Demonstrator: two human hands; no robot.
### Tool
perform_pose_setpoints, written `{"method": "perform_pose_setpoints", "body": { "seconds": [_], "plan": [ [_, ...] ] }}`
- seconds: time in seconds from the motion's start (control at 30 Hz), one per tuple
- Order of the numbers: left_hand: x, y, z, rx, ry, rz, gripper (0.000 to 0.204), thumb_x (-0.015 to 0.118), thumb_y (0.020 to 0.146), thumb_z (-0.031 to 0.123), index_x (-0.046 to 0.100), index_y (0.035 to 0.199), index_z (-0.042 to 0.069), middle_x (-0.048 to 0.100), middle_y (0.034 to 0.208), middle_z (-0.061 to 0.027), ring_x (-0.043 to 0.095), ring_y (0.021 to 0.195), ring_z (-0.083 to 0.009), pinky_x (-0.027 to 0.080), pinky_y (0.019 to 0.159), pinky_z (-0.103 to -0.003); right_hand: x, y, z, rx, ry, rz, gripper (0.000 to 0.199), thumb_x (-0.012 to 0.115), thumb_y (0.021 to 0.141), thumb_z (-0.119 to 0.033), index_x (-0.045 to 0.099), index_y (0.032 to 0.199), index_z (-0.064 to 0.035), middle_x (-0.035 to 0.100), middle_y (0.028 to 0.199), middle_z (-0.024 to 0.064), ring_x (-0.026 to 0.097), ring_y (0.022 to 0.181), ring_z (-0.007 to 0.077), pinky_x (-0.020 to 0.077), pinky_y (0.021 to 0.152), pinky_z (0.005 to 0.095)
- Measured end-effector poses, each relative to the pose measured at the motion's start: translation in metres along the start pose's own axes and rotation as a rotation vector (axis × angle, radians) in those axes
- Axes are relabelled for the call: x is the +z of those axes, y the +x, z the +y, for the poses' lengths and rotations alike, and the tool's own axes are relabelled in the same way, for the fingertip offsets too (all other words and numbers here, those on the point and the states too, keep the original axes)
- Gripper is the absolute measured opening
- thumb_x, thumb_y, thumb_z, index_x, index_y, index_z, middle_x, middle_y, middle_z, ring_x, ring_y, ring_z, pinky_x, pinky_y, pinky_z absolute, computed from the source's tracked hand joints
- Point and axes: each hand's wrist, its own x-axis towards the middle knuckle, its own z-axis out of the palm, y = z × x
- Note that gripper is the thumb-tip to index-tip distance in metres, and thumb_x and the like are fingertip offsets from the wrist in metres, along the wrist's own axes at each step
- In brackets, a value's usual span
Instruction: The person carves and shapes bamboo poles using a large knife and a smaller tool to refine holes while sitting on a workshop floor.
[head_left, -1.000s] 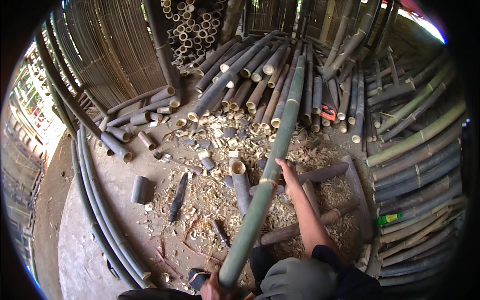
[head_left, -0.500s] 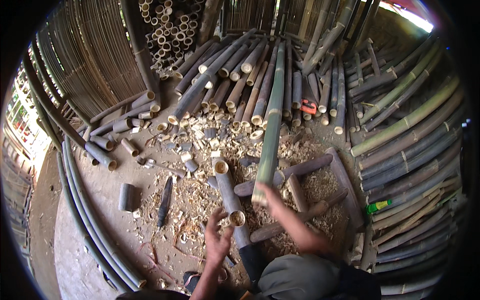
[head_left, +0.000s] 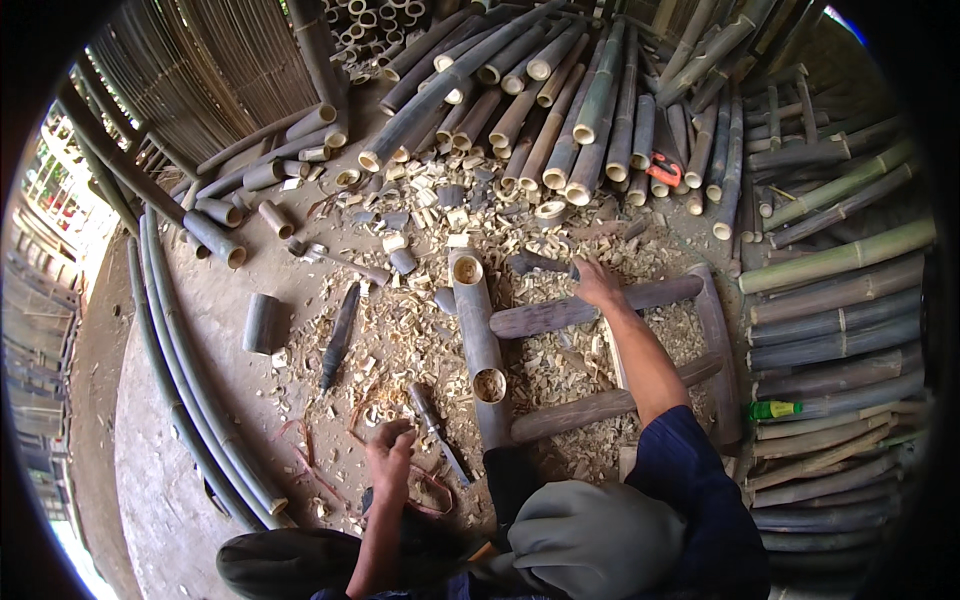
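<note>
My right hand (head_left: 600, 284) reaches forward beyond a wooden frame (head_left: 590, 312), its fingers closed at the end of a short dark piece of wood (head_left: 536, 262) among the chips. The exact grip is partly hidden. My left hand (head_left: 388, 452) is low and left of centre, fingers curled in, with nothing visible in them. Close beside it lies a chisel-like tool (head_left: 438, 434) with a dark handle and narrow blade. Between my hands, a bamboo tube (head_left: 478, 330) with two round openings lies lengthwise against the frame.
Cut bamboo poles (head_left: 520, 120) are heaped at the back, with an orange-handled saw (head_left: 664, 170) among them. More poles (head_left: 840, 320) line the right side, a green bottle (head_left: 774, 410) on them. Long bamboo lengths (head_left: 185, 390) curve along the left. Shavings (head_left: 400, 340) cover the middle floor.
My right hand has let go of the green bamboo pole, which now lies on the back heap, and is at the dark wood piece. My left hand has moved left, fingers curling. The view has shifted.
</note>
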Motion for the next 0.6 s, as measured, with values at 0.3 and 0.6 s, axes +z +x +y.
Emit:
{"method": "perform_pose_setpoints", "body": {
  "seconds": [0.3, 0.6],
  "plan": [
    [0.032, 0.01, -0.033, 0.08, 0.205, -0.172, 0.038, 0.068, 0.091, 0.021, 0.069, 0.118, -0.005, 0.072, 0.102, -0.0108, 0.066, 0.09, -0.0171, 0.052, 0.08, -0.031, 0.027, 0.01, -0.006, -0.308, 0.035, 0.178, 0.06, 0.069, 0.084, -0.003, 0.057, 0.141, -0.0142, 0.057, 0.141, 0.0187, 0.058, 0.125, 0.0416, 0.048, 0.104, 0.0533],
    [0.055, 0.065, -0.002, -0.125, -0.212, -0.077, 0.049, 0.064, 0.096, 0.043, 0.061, 0.116, -0.001, 0.068, 0.1, -0.0128, 0.064, 0.087, -0.0196, 0.053, 0.076, -0.035, -0.003, -0.141, -0.045, -0.27, 0.434, -0.015, 0.063, 0.076, 0.085, -0.001, 0.059, 0.143, -0.0193, 0.063, 0.129, 0.0107, 0.061, 0.115, 0.0279, 0.0514, 0.104, 0.0447]
  ]
}}
